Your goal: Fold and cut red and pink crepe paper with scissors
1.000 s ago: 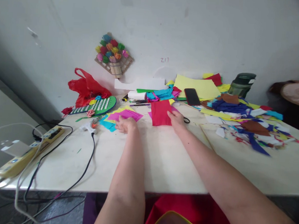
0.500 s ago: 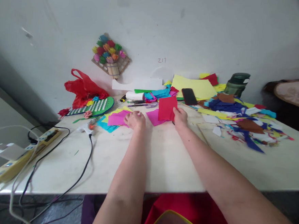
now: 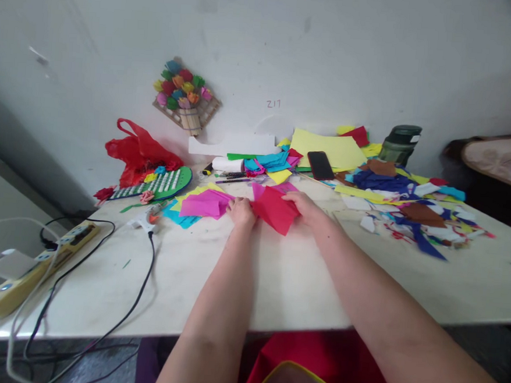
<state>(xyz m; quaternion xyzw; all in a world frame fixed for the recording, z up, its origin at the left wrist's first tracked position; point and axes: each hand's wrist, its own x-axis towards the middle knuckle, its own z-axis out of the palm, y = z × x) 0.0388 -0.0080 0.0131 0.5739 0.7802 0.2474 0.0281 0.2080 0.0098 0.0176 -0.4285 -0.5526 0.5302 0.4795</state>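
A red sheet of paper [image 3: 277,210] is tilted between my two hands over the table. My right hand [image 3: 301,207] is closed on its right edge, thumb and fingers pinching it. At the left corner of the red sheet is my left hand [image 3: 242,212], its fingers curled in and closed on that corner. Just left of this hand lies a pink paper sheet [image 3: 205,204], fanned over yellow paper [image 3: 179,202] and blue paper [image 3: 183,218]. Another pink sheet [image 3: 288,187] shows partly behind the red one.
Paper scraps [image 3: 420,217] are heaped at the right, near a phone [image 3: 320,165] and a green bottle [image 3: 400,144]. On the left are a glue gun [image 3: 147,220] with its cord, a power strip [image 3: 35,272], a green slipper-shaped piece [image 3: 168,182] and a red bag [image 3: 138,151].
My left hand has moved right from the pink paper to the red sheet's corner. The red sheet has been lowered and turned from upright to slanted. A yellow piece shows behind it.
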